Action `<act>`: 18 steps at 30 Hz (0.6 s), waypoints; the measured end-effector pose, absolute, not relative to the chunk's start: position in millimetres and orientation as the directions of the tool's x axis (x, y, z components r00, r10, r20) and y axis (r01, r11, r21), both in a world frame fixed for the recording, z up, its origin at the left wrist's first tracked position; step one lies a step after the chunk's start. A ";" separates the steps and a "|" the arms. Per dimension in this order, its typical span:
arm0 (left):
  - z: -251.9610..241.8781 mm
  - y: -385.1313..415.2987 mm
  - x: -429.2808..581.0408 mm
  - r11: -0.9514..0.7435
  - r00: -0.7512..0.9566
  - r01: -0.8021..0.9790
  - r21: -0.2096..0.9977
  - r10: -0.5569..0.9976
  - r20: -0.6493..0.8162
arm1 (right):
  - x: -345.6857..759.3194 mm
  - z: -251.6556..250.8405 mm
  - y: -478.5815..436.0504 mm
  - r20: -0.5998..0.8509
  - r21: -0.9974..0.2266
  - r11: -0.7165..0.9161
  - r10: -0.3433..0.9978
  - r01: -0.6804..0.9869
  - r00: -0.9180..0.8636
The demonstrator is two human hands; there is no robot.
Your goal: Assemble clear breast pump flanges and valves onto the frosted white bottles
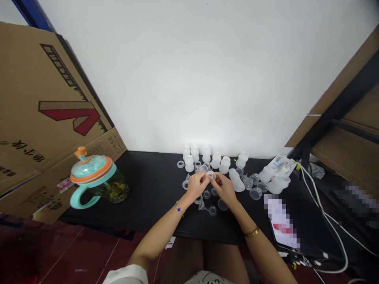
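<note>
At my black table [148, 189] | I am pinching a clear plastic ring [210, 175] between my left hand [196, 185] and right hand [224, 187], both narrow and steady, keeping it low above scattered clear plastic cups [222, 204] | frosted plastic bottles [216, 160] are standing just behind

Your left hand [197, 186] and right hand [225, 188] pinch a clear round plastic piece [211, 174] between them, tilted slightly, at the lower middle of the frame.
</note>
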State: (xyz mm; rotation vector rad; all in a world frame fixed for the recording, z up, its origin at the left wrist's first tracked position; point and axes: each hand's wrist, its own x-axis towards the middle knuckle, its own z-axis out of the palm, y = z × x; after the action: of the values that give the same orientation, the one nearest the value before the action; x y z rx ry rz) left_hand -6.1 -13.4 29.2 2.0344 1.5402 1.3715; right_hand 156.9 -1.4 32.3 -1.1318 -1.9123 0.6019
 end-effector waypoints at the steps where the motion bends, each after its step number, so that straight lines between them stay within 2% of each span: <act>1: 29.8 -13.0 -6.7 -0.410 -0.002 0.631 0.658 0.848 0.530 | 156.8 32.1 -1.1 0.398 -0.742 0.473 0.881 0.474 -0.256; 8: 34.1 -12.7 -7.2 -0.348 -0.023 0.694 0.630 0.864 0.503 | 157.8 28.5 4.2 0.407 -0.754 0.459 0.888 0.470 -0.214; 18: 34.3 -12.5 -5.8 -0.358 -0.077 0.558 0.749 0.876 0.476 | 158.2 30.3 4.2 0.387 -0.757 0.435 0.900 0.487 -0.202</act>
State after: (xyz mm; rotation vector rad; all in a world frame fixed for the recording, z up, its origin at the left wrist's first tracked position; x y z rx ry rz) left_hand -5.8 -12.5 34.3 1.8842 1.5506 1.4085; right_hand 158.2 4.2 30.3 -1.1820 -1.8431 0.6150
